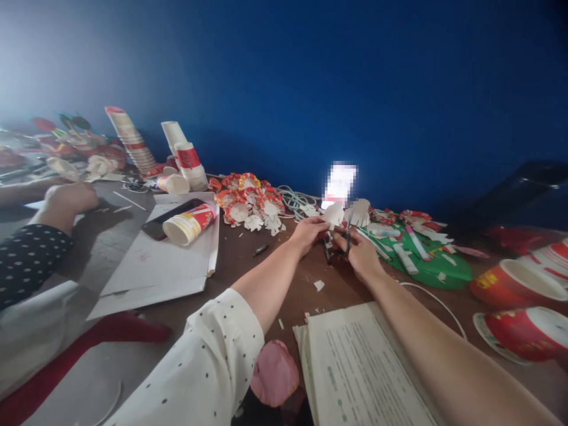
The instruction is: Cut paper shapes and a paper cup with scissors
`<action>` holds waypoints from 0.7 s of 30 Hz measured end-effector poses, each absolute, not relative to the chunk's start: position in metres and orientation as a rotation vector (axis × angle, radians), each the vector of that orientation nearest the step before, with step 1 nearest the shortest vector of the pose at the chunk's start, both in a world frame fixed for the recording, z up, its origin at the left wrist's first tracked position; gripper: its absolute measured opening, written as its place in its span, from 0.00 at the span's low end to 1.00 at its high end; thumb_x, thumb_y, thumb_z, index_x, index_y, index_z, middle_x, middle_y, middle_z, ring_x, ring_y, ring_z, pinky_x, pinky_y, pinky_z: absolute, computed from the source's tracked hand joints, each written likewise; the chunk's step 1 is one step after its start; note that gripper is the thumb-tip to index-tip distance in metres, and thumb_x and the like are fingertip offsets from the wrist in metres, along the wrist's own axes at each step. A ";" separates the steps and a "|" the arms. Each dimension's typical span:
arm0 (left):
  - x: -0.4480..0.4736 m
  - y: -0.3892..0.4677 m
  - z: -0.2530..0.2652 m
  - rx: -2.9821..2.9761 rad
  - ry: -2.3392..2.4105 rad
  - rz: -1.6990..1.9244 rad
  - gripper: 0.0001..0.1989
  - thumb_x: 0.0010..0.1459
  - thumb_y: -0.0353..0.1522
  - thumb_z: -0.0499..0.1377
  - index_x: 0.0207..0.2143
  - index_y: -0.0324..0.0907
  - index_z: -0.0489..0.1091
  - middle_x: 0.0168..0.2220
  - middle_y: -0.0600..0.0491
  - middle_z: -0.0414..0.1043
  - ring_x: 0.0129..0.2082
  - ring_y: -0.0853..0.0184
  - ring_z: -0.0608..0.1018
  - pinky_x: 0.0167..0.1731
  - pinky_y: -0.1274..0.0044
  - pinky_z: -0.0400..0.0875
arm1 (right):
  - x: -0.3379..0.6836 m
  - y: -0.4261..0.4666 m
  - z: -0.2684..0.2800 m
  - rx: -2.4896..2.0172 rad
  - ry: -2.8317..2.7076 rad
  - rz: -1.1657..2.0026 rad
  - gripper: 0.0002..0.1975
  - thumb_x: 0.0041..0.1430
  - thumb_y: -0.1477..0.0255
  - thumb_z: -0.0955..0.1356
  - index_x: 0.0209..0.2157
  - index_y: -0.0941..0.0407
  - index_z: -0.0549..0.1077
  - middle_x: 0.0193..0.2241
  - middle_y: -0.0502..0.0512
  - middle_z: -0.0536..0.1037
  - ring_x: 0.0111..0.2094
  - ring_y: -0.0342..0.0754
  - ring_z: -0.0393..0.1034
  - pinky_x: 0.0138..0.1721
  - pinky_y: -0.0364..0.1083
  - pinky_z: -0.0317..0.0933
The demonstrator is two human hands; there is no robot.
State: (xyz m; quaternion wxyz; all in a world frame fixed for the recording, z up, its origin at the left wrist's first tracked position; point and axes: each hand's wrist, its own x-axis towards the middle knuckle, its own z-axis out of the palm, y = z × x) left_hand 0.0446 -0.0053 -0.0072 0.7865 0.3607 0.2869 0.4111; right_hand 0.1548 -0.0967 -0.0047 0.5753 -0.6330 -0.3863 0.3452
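Over the brown table my left hand [310, 232] is closed on the edge of a white paper piece [332, 215] with a scalloped outline. My right hand [362, 255] is wrapped round the handles of dark scissors [348, 232], whose blades point away from me, up against the paper. A second pale paper part [360, 212] shows just right of the blades; whether it joins the first piece I cannot tell. Behind both hands stands a bright phone screen [339, 184], blurred out. Small paper scraps [319, 286] lie below my hands.
Cut red-and-white paper cups [251, 198] are heaped left of my hands. A green sheet [448, 269] with scraps and a pink marker [417, 242] lies right. Paper cups [519, 281] stand at far right. Printed papers [355, 361] lie in front. Another person's hand [73, 198] is at left.
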 end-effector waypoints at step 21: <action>0.044 -0.005 -0.007 0.788 0.626 0.883 0.07 0.45 0.23 0.66 0.25 0.36 0.71 0.23 0.55 0.72 0.24 0.76 0.73 0.29 0.81 0.66 | 0.156 -0.097 -0.008 -1.484 -0.960 0.806 0.28 0.44 0.57 0.76 0.46 0.58 0.77 0.23 0.50 0.76 0.22 0.44 0.69 0.21 0.42 0.62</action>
